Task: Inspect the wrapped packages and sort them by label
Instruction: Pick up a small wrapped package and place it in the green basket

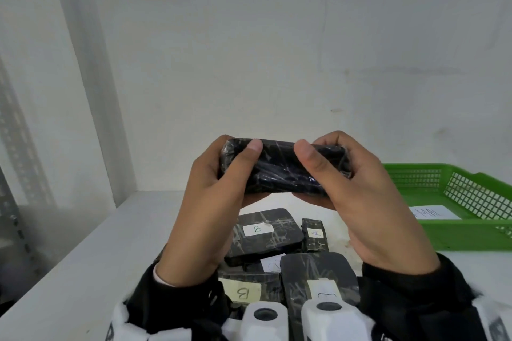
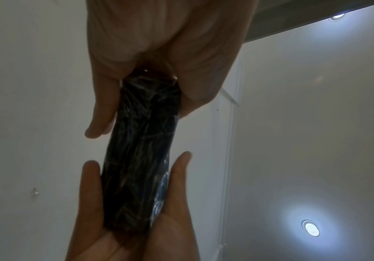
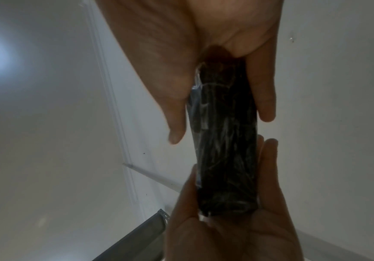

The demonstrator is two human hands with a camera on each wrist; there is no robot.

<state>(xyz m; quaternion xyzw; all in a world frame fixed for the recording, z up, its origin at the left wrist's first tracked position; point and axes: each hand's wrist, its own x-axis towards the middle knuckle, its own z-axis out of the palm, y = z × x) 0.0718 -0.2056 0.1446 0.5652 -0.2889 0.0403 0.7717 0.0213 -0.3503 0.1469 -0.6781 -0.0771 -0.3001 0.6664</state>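
Observation:
Both hands hold one black wrapped package (image 1: 282,169) lengthwise in the air above the white table. My left hand (image 1: 235,158) grips its left end and my right hand (image 1: 327,158) grips its right end, thumbs on the near face. No label shows on the held package (image 2: 141,150) in any view; the right wrist view shows only wrinkled black wrap (image 3: 226,141). Below lie more packages: a large one labelled B (image 1: 263,232), a small one labelled A (image 1: 315,235), another labelled B (image 1: 243,292), and one (image 1: 318,277) whose label is partly hidden.
A green mesh tray (image 1: 471,235) with a paper slip (image 1: 429,212) inside stands on the table at the right. A grey perforated metal post (image 1: 16,163) rises at the far left. A white wall backs the table (image 1: 83,271).

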